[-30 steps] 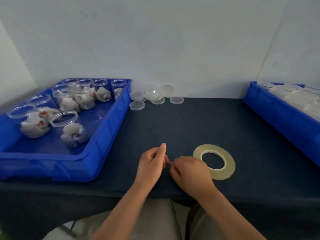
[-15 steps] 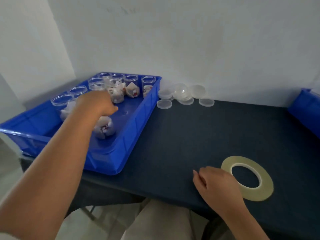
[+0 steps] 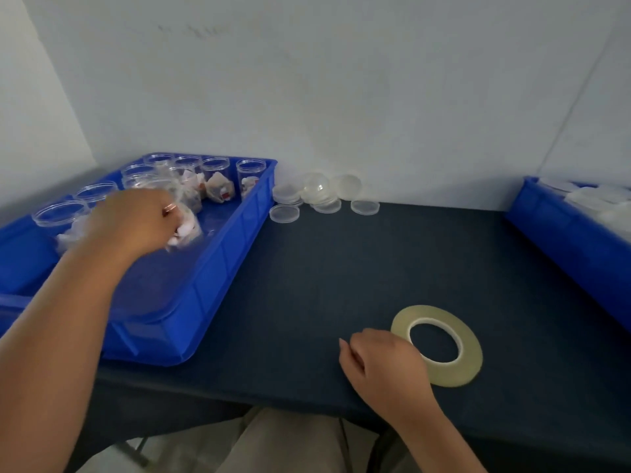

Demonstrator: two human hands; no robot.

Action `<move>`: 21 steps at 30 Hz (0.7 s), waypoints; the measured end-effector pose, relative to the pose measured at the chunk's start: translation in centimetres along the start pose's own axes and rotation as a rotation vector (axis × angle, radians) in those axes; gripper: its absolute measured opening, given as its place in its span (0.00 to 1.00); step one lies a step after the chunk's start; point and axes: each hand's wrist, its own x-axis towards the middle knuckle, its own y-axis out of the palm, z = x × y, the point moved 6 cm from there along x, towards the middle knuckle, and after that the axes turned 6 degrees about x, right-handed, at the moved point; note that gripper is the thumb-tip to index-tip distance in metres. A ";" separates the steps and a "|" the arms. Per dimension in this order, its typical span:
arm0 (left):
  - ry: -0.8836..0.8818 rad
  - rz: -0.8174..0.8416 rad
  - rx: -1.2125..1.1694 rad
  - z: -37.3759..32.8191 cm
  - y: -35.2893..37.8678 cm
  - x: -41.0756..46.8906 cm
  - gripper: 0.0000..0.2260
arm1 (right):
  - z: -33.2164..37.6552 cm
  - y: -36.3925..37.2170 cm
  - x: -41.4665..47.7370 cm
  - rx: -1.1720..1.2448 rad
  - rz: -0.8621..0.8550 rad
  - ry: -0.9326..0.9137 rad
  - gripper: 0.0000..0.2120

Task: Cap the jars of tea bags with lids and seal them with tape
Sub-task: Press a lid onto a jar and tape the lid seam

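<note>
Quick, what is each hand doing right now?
Left hand: grips a jar at the blue tray.
Right hand: curled beside the tape roll; whether it holds anything cannot be told.

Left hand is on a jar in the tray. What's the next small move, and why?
Probably lift the jar clear of the blue tray and set it on the table by the tape roll. The left hand grips it, blurred, with no lid visible on it; loose lids lie on the table beside the tray, and the right hand rests beside the roll.
</note>
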 end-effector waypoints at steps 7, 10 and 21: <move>0.489 -0.176 -0.298 -8.5 -6.6 -5.8 0.05 | -0.8 -0.3 0.1 0.186 0.050 0.154 0.21; 0.690 -0.026 -0.301 -13.3 -5.2 -9.3 0.06 | -0.5 -0.5 -0.1 0.242 0.042 0.165 0.43; 1.065 -0.085 -0.680 -21.8 1.9 -14.6 0.11 | -1.6 -0.5 -0.3 0.498 -0.016 0.294 0.58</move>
